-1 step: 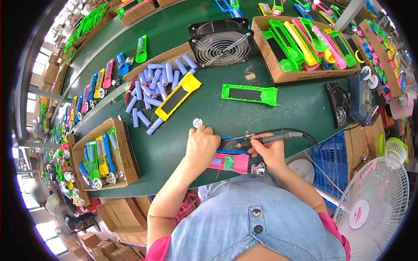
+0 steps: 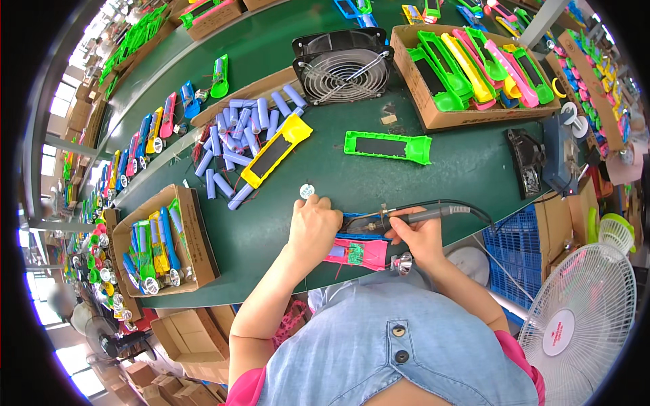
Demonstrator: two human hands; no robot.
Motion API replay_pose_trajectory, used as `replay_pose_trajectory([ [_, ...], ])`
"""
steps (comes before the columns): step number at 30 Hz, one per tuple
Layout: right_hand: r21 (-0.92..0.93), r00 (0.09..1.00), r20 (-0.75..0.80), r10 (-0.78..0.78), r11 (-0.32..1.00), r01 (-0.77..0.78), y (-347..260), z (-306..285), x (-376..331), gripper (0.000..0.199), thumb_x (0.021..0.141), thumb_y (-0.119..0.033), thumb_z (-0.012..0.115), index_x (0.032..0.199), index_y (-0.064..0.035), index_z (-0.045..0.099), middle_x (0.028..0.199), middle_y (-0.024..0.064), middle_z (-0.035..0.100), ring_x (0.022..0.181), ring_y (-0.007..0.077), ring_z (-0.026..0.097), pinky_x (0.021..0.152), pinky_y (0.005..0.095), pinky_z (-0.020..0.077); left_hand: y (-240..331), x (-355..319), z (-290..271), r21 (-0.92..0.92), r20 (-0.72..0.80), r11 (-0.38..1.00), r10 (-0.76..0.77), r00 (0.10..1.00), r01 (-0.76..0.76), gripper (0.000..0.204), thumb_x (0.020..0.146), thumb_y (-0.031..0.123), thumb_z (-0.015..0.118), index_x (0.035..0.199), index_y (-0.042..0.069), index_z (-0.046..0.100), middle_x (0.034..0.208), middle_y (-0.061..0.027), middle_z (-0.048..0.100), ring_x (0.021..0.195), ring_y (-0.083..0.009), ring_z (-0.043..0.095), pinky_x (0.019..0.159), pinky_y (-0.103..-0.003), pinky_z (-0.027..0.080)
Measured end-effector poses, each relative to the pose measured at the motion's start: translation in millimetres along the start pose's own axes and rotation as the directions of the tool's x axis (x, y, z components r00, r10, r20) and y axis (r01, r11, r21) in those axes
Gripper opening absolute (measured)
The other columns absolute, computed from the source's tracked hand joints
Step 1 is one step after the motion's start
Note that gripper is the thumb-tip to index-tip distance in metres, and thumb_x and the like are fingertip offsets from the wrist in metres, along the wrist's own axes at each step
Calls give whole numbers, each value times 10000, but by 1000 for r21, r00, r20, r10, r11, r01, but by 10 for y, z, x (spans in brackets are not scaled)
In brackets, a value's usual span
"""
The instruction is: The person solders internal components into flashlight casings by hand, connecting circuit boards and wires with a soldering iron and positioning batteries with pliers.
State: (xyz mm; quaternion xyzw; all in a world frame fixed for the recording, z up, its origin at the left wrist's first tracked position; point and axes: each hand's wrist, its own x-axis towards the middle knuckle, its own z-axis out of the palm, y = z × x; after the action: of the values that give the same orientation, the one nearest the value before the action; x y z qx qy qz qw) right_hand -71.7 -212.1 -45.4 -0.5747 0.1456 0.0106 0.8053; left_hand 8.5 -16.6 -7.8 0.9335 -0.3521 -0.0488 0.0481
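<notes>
My right hand (image 2: pixel 418 237) grips a soldering iron (image 2: pixel 423 216) by its dark handle, with its tip pointing left over a blue flashlight casing (image 2: pixel 369 237). My left hand (image 2: pixel 315 227) is closed over the left end of that casing, and its fingertips are partly hidden. In front of the blue casing, nearer my body, lies a pink flashlight casing (image 2: pixel 372 254) with a small green circuit board (image 2: pixel 355 254) and a lilac battery (image 2: pixel 336 251). A silver reflector (image 2: pixel 403 264) sits at its right end. Just beyond my left hand is a round white sticker (image 2: pixel 307 191).
A pile of lilac batteries (image 2: pixel 233 135) has a yellow casing (image 2: pixel 277 150) beside it; a green casing (image 2: pixel 387 147) lies to the right. Behind are a black fan (image 2: pixel 344 71) and a carton of casings (image 2: pixel 487 120). Another carton (image 2: pixel 203 237) stands left, a soldering station (image 2: pixel 560 152) right.
</notes>
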Motion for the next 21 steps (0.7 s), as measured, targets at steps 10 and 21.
replay_pose_trajectory([
  [10,79,990,-34,-140,987,142,-50,-89,-155,171,818,-26,627,953,67,579,816,118,635,670,160,643,552,240,528,25,39,-32,29,31,1000,7,999,-8,31,652,117,647,629,133,633,676,-46,557,756,-226,549,653,-351,379],
  [21,-757,749,351,-561,301,580,-104,-444,-229,531,640,-154,765,1095,-99,496,1055,43,632,1108,249,534,1060,546,175,90,47,-84,111,48,993,-36,998,30,73,612,122,696,623,124,624,691,-42,569,784,-214,548,666,-353,365],
])
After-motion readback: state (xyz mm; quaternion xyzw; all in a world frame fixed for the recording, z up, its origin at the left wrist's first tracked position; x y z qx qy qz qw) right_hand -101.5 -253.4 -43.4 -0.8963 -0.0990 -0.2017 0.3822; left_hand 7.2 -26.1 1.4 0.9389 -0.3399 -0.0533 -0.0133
